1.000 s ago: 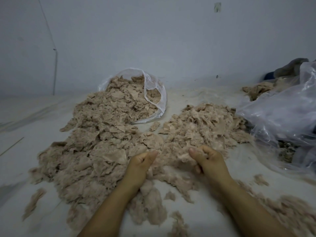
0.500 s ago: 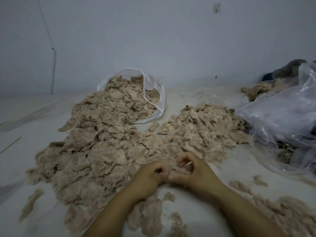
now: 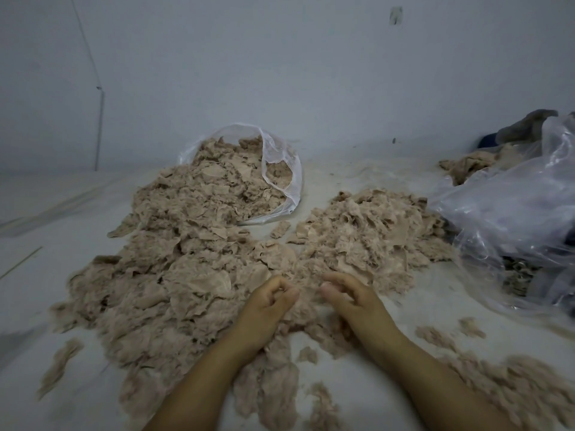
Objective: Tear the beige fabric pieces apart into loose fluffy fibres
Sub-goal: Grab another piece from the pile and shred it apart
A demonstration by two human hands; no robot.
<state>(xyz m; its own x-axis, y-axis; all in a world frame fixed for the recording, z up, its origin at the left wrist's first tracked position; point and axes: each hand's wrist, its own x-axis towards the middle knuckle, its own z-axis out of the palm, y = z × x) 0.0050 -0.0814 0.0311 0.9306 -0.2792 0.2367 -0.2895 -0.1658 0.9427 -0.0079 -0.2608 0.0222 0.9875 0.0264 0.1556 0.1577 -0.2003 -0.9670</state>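
Over the fabric pile (image 3: 186, 275), left hand (image 3: 264, 306), right hand (image 3: 354, 300), each grip pinching fibres (image 3: 306, 293)

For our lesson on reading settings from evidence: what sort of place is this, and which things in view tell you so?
Probably a bare, informal textile-waste workroom: heaps of beige fabric pieces spill from a clear plastic bag across a pale work surface beside a plain wall.

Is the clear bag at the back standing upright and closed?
No, the clear bag lies on its side with its mouth open, and beige fabric pieces spill out of it onto the floor.
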